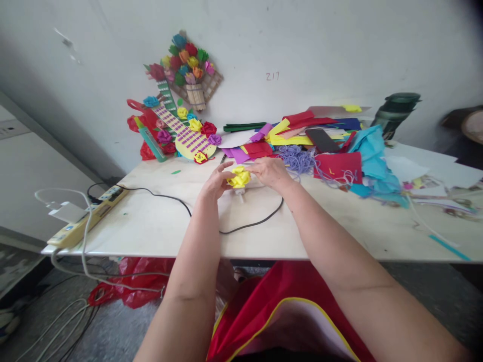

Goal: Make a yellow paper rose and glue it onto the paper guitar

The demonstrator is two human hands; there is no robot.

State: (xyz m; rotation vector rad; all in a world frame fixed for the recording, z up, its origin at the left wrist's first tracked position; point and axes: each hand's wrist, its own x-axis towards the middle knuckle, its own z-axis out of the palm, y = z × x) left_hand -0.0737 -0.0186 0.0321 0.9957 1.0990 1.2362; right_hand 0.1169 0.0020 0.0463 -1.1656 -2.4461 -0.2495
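A yellow crepe-paper flower is between my two hands, above the table. My left hand has its fingers curved at the flower's left side, with the thumb and fingertips closed on its edge. On the right, my right hand is closed in a pinch, its fingertips at the flower's upper right edge. A thin, light sliver shows by those fingertips, too small to name. Just below the flower sits a small whitish object with a narrow tip, mostly hidden. A black cable loops on the table below my hands.
A power strip lies at the table's left edge. Behind stand a glue bottle and a flower-decorated paper guitar. Coloured paper, purple yarn, a phone and a dark bottle fill the back right.
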